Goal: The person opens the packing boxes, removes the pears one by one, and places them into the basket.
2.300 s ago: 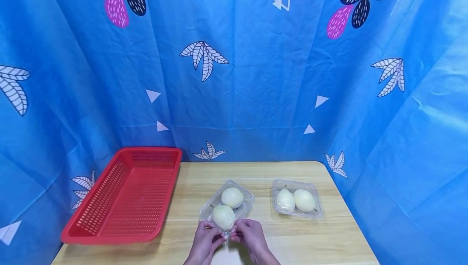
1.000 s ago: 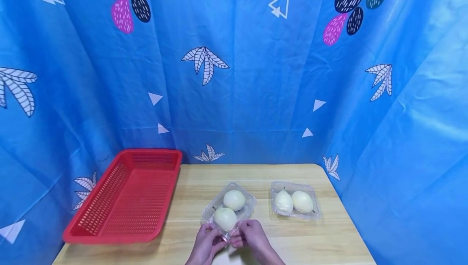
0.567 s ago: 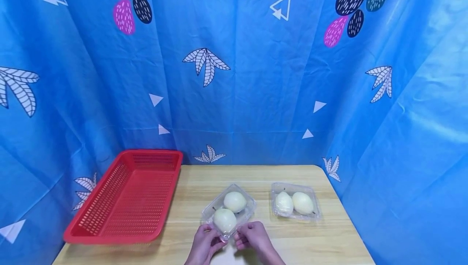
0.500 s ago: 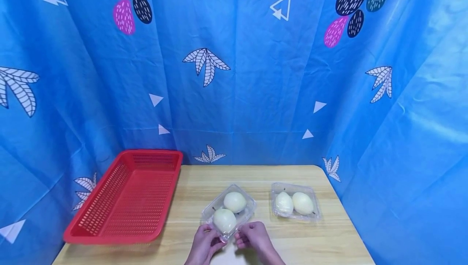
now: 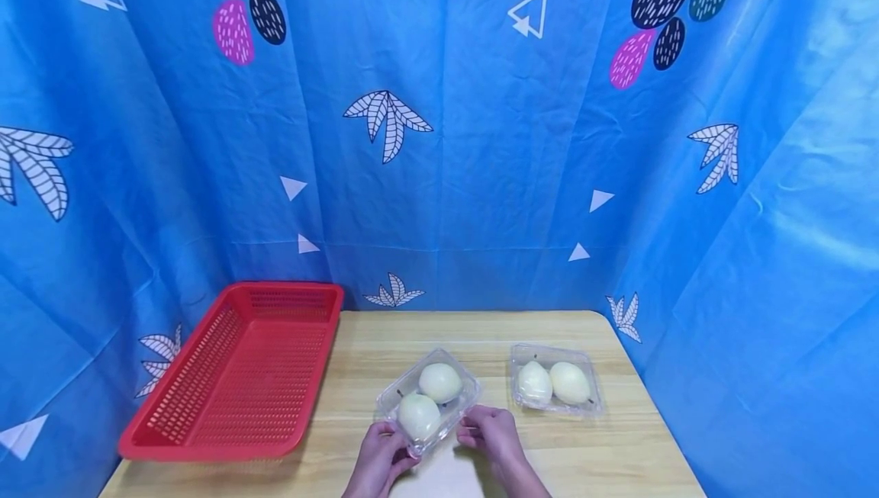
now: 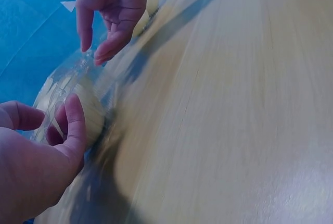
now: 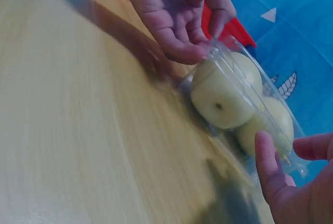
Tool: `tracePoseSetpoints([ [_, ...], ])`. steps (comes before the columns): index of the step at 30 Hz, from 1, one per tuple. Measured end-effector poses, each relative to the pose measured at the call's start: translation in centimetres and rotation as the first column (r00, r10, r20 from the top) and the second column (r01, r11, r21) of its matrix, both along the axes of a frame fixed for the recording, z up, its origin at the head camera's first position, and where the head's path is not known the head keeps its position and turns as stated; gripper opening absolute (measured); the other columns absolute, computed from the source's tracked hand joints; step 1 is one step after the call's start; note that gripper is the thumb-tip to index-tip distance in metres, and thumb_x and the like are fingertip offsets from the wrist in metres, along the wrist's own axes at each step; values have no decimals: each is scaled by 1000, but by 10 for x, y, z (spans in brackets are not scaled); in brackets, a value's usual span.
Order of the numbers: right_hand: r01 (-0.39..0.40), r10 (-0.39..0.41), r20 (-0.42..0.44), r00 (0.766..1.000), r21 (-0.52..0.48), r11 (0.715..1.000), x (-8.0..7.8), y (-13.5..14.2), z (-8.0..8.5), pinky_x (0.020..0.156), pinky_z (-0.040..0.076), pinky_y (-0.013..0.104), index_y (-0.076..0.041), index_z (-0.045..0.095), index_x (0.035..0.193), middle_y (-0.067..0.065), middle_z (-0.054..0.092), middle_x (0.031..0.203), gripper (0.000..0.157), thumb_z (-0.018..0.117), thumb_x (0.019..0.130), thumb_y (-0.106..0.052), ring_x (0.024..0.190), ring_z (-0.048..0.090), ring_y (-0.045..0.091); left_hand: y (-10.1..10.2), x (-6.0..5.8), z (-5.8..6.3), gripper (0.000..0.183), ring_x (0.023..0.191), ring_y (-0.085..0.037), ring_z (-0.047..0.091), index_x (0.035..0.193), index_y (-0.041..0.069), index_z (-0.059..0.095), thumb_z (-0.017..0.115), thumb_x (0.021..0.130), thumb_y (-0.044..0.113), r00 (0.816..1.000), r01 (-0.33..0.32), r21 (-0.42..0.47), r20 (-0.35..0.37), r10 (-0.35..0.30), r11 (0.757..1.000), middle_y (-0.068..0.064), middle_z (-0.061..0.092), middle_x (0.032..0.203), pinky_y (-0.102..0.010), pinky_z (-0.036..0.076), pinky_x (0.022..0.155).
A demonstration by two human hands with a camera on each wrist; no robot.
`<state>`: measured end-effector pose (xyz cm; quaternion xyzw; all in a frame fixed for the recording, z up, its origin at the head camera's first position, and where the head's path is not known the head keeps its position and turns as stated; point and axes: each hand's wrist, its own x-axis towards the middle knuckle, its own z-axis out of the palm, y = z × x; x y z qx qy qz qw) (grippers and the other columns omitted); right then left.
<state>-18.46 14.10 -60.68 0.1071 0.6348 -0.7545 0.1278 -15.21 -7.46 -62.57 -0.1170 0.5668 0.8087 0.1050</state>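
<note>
A clear plastic clamshell box (image 5: 464, 399) holding two pale pears (image 5: 439, 383) lies at an angle near the table's front. My left hand (image 5: 379, 456) pinches its near corner between thumb and fingers, plainly seen in the right wrist view. My right hand (image 5: 496, 437) is at the box's right edge, fingers loosely bent. In the right wrist view its thumb and forefinger (image 7: 312, 147) are spread apart on either side of the rim; contact is hard to tell. A second clear box (image 5: 594, 399) with two pears (image 5: 569, 383) stands to the right.
A red perforated plastic basket (image 5: 312, 376) stands at the left of the wooden table (image 5: 618, 452). A patterned blue curtain (image 5: 508, 139) surrounds the back and sides. A pale patch shows on the table between my hands.
My right hand has left the box's near corner and moved right and farther along its right edge. My left hand keeps its pinch. The near box has shifted only slightly.
</note>
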Motion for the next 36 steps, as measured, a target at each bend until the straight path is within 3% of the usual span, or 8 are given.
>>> tracePoseSetpoints([
  [4, 7, -7, -3, 1000, -12, 1000, -3, 2, 0, 75, 65, 26, 20, 54, 128, 11, 75, 92, 43, 61, 101, -12, 76, 73, 12, -2, 0, 0, 41, 86, -18, 61, 117, -4, 34, 60, 86, 0, 1000, 7, -4, -1, -7, 1000, -9, 54, 101, -31, 62, 77],
  [16, 51, -51, 7, 999, -94, 994, -1, 2, -4, 79, 65, 27, 16, 60, 114, 8, 74, 86, 29, 59, 101, -11, 76, 74, 12, -2, 4, -6, 46, 81, -16, 66, 129, -9, 37, 60, 93, 7, 999, -8, 4, 33, 8, 1000, -6, 65, 93, -34, 64, 76],
  [25, 87, -85, 24, 996, -133, 987, 3, -6, -7, 80, 65, 28, 18, 59, 120, 7, 75, 87, 36, 59, 101, -13, 77, 75, 13, -5, 11, -8, 24, 80, -18, 75, 116, -3, 44, 53, 96, 8, 1000, 31, 66, 6, -31, 997, -8, 71, 90, -34, 66, 79],
  [32, 96, -91, 36, 995, -173, 980, 8, -13, -9, 85, 65, 29, 18, 58, 119, 10, 74, 92, 32, 57, 99, -8, 83, 75, 16, -6, 13, -11, 24, 85, -19, 79, 117, -3, 42, 50, 102, 13, 998, 63, 111, 4, -64, 992, -9, 73, 93, -36, 66, 82],
  [36, 81, -75, 40, 996, -187, 979, 11, -14, -12, 86, 65, 30, 17, 59, 118, 12, 74, 94, 32, 57, 99, -9, 85, 76, 17, -5, 13, -13, 30, 88, -20, 79, 122, -6, 38, 51, 103, 14, 999, 32, 127, -4, -32, 991, -10, 77, 96, -37, 66, 86],
])
